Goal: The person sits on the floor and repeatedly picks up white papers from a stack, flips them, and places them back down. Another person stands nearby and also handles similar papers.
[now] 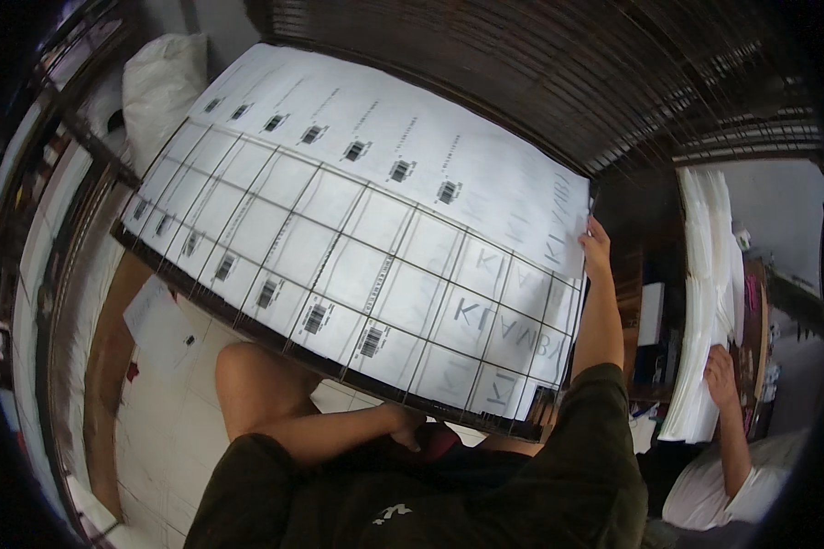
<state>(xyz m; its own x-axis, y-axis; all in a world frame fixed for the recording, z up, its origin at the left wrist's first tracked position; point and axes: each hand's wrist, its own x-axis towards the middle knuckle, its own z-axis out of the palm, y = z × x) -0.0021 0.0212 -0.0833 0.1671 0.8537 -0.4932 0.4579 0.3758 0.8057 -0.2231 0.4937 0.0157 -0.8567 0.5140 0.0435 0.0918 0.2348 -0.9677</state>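
Observation:
A wire rack with a dark frame is tilted in front of me. White printed sheets with barcodes and large dark lettering lie on it. A far sheet covers the wires there, while the grid runs over the near sheets. At the far sheet's right edge my right hand is closed, its fingers pinching the border. My left hand rests low by my lap, under the rack's near edge. Its fingers are partly hidden, so I cannot tell whether it is open, and no held thing shows.
More dark wire racks rise behind the sheets. At the right, another person's hand touches a tall bundle of white sheets. A whitish sack stands at the far left. A loose sheet lies on the tiled floor.

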